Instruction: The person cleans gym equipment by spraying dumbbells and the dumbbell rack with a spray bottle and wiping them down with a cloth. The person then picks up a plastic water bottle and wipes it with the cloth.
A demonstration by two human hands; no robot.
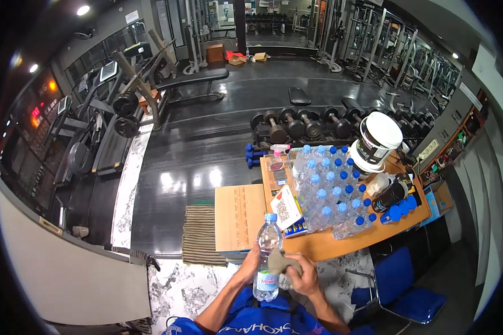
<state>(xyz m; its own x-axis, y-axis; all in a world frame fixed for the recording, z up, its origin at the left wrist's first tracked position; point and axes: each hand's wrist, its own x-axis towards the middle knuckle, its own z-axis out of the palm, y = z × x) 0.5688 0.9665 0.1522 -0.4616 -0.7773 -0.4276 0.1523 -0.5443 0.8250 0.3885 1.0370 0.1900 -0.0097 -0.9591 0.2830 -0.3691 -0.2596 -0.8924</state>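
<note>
A clear plastic water bottle [269, 237] with a light-blue cap and a pink-and-blue label stands upright in front of my body. My left hand [250, 264] is closed round its left side; some of the fingers are hidden behind it. In my right hand [303, 277] is a bunched grey-green cloth [279, 261], pressed against or right beside the bottle's right side, above the label. Beyond my hands, many similar water bottles [325, 190] with light- and dark-blue caps stand grouped on the wooden desk [318, 252].
A cardboard box [237, 218] stands left of the desk. White tubs [377, 139], a pink-topped spray bottle [276, 159] and a QR-code card [286, 207] are on the desk. A blue chair [399, 279] is at the right, with dumbbells [296, 125] racked behind the desk.
</note>
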